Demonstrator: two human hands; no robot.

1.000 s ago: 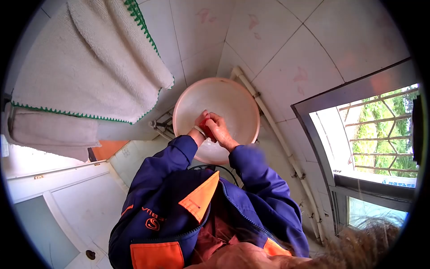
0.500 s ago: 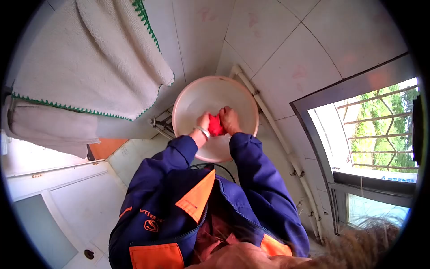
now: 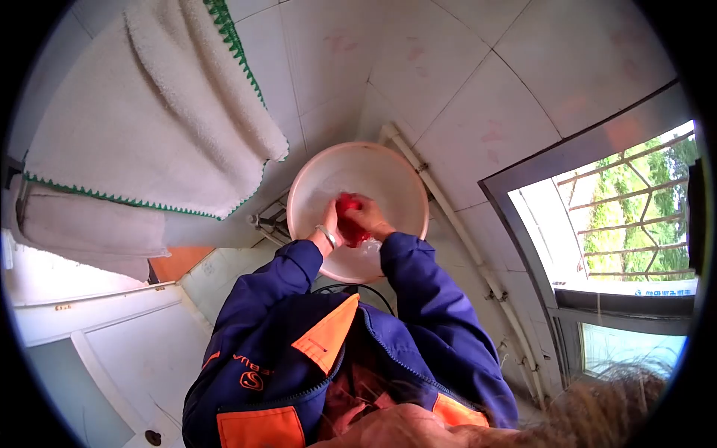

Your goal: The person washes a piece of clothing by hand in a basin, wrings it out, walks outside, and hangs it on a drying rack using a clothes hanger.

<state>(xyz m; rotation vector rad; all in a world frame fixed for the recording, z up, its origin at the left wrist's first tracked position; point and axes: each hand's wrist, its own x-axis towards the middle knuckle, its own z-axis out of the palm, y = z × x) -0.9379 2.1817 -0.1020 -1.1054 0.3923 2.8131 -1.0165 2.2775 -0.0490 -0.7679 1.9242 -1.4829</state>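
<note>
A wet-looking red cloth (image 3: 353, 231) is bunched between my two hands, over the inside of a round, pale basin (image 3: 314, 179) with a pinkish rim. On its left side my left hand (image 3: 330, 225), with a silvery bracelet at the wrist, is closed on the cloth. My right hand (image 3: 367, 216) wraps it from the right and above, fingers curled. Part of the cloth shows below the hands, near what looks like water (image 3: 367, 250) in the basin. Some of my fingertips are hidden by the cloth.
White towels (image 3: 157, 112), one with green edging, hang at upper left. Behind the basin run tiled walls and a pale pipe (image 3: 441, 198). A barred window (image 3: 627, 216) is on the right. A white door panel (image 3: 142, 336) stands at lower left.
My hands have drawn closer together around the red cloth, and my right hand has turned over its top. The whole view has shifted slightly, so the basin appears lower.
</note>
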